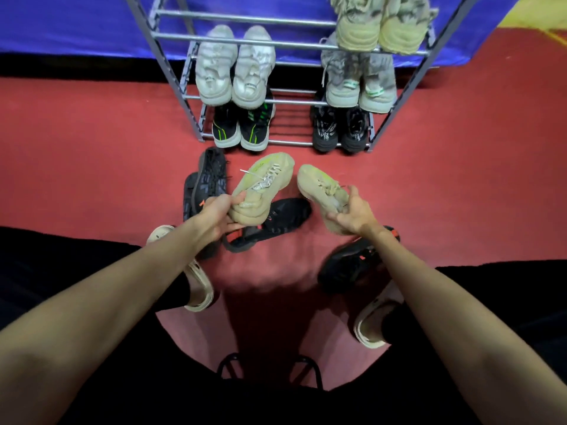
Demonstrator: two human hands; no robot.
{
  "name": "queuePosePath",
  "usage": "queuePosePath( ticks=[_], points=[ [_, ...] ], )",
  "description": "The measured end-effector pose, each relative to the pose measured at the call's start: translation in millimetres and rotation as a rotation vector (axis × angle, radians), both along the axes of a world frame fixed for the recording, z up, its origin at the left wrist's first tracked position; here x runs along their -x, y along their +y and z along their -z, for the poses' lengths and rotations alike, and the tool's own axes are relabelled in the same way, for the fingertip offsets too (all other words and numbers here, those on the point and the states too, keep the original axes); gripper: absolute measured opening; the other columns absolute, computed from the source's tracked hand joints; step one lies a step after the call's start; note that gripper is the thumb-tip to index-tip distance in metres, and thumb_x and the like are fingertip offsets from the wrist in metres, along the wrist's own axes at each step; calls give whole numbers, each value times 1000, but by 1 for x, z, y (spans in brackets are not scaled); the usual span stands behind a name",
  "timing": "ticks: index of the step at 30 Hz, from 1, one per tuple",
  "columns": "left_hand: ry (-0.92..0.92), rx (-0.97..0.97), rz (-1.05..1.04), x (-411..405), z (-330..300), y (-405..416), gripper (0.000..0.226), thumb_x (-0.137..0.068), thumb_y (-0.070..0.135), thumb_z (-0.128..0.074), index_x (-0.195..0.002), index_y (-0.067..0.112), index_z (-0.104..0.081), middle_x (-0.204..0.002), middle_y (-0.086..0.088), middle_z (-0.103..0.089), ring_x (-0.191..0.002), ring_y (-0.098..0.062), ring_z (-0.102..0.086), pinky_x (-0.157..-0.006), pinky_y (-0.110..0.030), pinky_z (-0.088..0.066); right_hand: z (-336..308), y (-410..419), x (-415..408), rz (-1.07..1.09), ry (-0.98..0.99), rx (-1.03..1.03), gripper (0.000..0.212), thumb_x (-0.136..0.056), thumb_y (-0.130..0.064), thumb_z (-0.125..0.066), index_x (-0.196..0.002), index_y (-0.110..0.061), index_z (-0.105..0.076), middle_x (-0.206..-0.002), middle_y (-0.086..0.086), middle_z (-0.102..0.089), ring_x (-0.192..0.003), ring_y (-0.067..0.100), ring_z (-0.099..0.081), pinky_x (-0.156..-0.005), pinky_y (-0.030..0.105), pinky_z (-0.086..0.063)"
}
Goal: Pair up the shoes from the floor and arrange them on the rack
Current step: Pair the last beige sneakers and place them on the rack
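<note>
My left hand (216, 216) grips the heel of a beige sneaker (264, 182) with pale laces, held above the floor. My right hand (352, 214) holds the matching beige sneaker (319, 188) from its heel side. Both toes point toward the metal shoe rack (294, 101) just ahead. Black sneakers with orange marks lie on the red floor: two at the left (208, 176), one under the held shoes (282, 219), one beneath my right forearm (349, 265). The rack holds white, grey, beige, black-green and black pairs.
The rack's bottom shelf has a gap (291, 124) between the black-green pair (242, 127) and the black pair (340, 130). My feet in pale slides (199, 286) rest on the red carpet. A blue sheet (76, 23) hangs behind the rack.
</note>
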State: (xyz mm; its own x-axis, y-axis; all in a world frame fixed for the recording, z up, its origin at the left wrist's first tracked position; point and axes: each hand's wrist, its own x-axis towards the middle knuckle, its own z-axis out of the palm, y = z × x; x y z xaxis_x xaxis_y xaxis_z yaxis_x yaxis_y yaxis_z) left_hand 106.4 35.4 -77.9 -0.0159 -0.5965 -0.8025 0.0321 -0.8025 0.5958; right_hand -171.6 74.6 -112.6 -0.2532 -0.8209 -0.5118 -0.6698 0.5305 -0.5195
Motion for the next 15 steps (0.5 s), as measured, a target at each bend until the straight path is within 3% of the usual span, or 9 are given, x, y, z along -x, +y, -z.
queuePosePath(
  ticks=[4,6,9,13,15],
  points=[
    [10,107,60,1,-43,-2,22,-90,28,-59,-107,14,-62,-92,1,-67,-72,-8,-67,-55,-22,-55,-62,10,3,73,-29,183,86,-71,-43,-68,-139,-13,-25,-128,16,-55,-117,37,-54,-98,44,-45],
    [62,133,84,-1,-66,-2,13,-92,30,-56,-98,20,-62,-98,4,-66,-82,-7,-64,-68,-22,-53,-90,16,2,85,-23,280,88,-67,-44,-66,-139,-13,-24,-129,15,-56,-117,37,-54,-99,46,-44],
    [197,146,30,-9,-98,-2,13,-92,26,-55,-99,17,-62,-100,1,-67,-90,-11,-64,-82,-27,-52,-125,21,-1,69,-26,432,80,-74,-32,-71,-139,-13,-27,-126,11,-59,-114,33,-57,-93,39,-46],
    [317,213,-36,-16,-128,-6,21,-92,22,-57,-109,10,-62,-106,-4,-69,-92,-14,-67,-85,-27,-57,-158,17,-12,53,-13,596,75,-71,-33,-69,-134,-14,-34,-120,4,-62,-109,27,-60,-83,26,-41],
    [361,258,-57,-19,-139,-12,20,-92,20,-56,-107,10,-64,-99,-2,-72,-89,-13,-68,-84,-27,-56,-170,8,-21,59,-24,652,75,-67,-38,-66,-133,-15,-37,-118,0,-62,-109,25,-60,-82,23,-40]
  ],
)
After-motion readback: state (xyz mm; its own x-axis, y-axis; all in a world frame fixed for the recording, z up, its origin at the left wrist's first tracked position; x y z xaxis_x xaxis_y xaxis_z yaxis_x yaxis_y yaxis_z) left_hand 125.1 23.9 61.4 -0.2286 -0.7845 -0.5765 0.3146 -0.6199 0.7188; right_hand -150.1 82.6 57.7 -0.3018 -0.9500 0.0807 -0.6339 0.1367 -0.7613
